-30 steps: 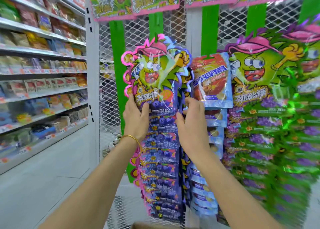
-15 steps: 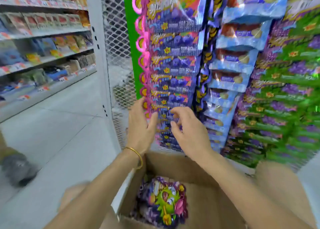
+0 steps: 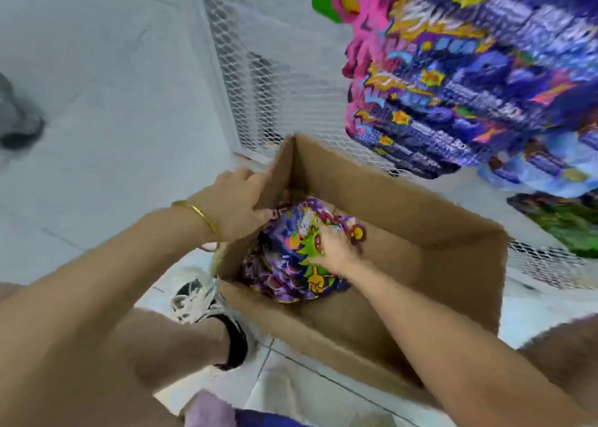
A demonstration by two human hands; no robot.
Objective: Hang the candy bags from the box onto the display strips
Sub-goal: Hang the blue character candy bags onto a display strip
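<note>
A heap of purple candy bags (image 3: 284, 264), printed with a green cartoon figure, is seen lying against the left wall of an open cardboard box (image 3: 404, 206). It sits directly beneath the right hand and just to the right of the left hand. The right hand (image 3: 336, 252) is laid on top of the heap with its fingers (image 3: 336, 237) bent down into the bags; through the blur it cannot be told whether a bag is actually pinched. The left wall of the box is gripped by the left hand (image 3: 233, 203): the fingers are hooked over its outer face, and the thumb (image 3: 262, 214) is set inside, touching the edge of the heap. A gold bangle (image 3: 199, 214) is worn on the left wrist. Brown cardboard floor is shown to the right of the right hand.

Above and beyond the right hand, a column of hanging candy bags (image 3: 453, 86) in purple and pink is seen overlapping downward, heavily blurred. A small part of a green display strip (image 3: 325, 6) shows at its upper left. Further to the right, light-blue bags (image 3: 550, 171) are hung, with green bags (image 3: 569, 222) below them. A white wire mesh panel (image 3: 275, 70) is stood beyond the left hand, behind the box. Below the left forearm, a black-and-white sneaker (image 3: 200, 297) is planted just beside the box on the pale floor (image 3: 97, 119). Well to the left of the left hand, a blurred grey shape (image 3: 16, 122) is cut by the frame edge.
</note>
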